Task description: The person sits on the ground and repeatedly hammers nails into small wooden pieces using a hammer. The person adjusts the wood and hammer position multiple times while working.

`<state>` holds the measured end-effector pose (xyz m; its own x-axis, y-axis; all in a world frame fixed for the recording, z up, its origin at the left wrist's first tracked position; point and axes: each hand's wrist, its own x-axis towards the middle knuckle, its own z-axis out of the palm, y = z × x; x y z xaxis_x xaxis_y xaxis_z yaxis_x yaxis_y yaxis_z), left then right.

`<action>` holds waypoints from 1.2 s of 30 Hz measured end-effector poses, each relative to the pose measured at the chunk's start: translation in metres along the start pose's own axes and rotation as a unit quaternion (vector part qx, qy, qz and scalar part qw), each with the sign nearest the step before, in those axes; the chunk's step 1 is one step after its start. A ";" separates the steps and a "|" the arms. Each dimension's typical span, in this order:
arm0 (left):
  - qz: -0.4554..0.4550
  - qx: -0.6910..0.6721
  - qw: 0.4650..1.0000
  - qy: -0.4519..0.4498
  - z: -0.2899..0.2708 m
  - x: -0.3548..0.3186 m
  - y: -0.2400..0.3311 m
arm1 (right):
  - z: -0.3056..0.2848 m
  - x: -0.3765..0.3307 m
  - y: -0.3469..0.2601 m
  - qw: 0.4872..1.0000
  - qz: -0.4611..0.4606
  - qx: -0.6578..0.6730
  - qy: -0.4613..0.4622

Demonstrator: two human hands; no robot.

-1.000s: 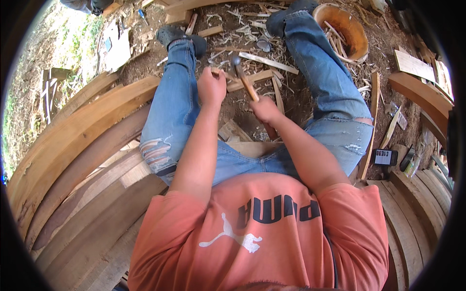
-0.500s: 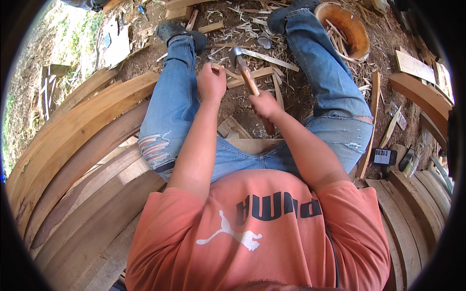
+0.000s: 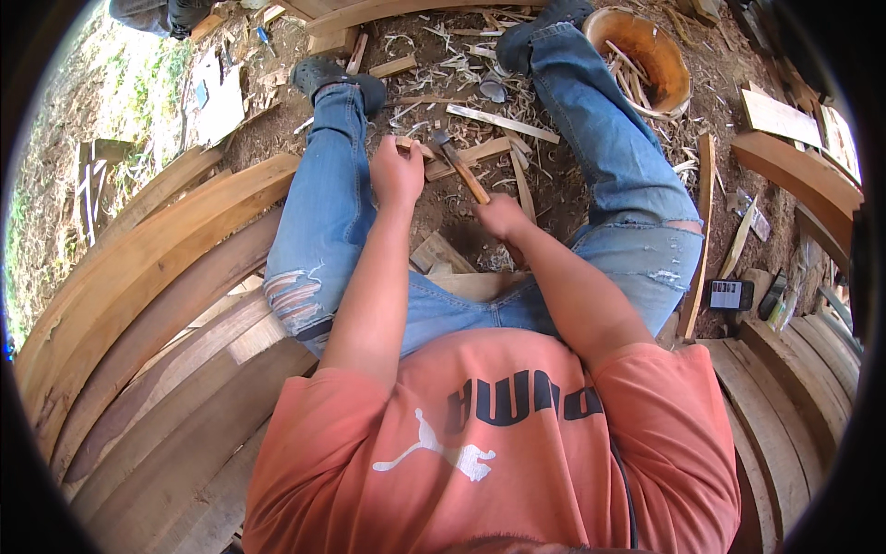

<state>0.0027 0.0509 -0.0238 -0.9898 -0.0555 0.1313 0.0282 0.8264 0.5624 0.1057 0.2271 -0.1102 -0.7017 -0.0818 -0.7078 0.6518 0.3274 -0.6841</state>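
Note:
My right hand (image 3: pixel 503 218) is wrapped round the wooden handle of a hammer (image 3: pixel 473 185). The metal hammer head is tilted away from me and lies just right of my left hand (image 3: pixel 397 173), low over a short piece of wood on the ground (image 3: pixel 469 159). My left hand is closed, with thumb and fingers pinching a small wooden piece (image 3: pixel 415 148). Most of that piece is hidden by the fingers, so its full shape cannot be made out. Both hands are between my knees, above the dirt floor.
Wood shavings and offcuts litter the ground around a pale strip (image 3: pixel 503 122). A round orange-brown container (image 3: pixel 660 65) with sticks inside stands by my right foot. Curved planks (image 3: pixel 157 231) are stacked at the left, more (image 3: pixel 775 415) at the right, near a phone (image 3: pixel 731 295).
The hammer head has come down and slightly left, closer to my left hand. My left hand keeps its pinch on the wooden piece. The whole view has shifted slightly.

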 end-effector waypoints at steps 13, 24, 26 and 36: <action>-0.012 0.004 1.000 -0.009 -0.002 -0.003 -0.004 | 0.001 -0.009 -0.010 0.996 0.000 0.088 -0.021; -0.001 0.000 1.000 -0.010 0.001 -0.004 -0.003 | -0.002 -0.015 -0.016 0.986 -0.049 0.156 -0.020; 0.005 -0.007 1.000 -0.007 0.002 -0.004 -0.004 | -0.005 -0.011 -0.018 0.982 -0.069 0.175 -0.015; -0.002 -0.021 1.000 -0.014 0.002 -0.005 -0.004 | 0.000 -0.003 -0.005 0.978 -0.039 0.200 -0.039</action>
<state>0.0073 0.0489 -0.0285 -0.9935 -0.0431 0.1053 0.0284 0.8023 0.5963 0.1042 0.2252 -0.1048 -0.7404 -0.1678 -0.6508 0.6679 -0.0757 -0.7404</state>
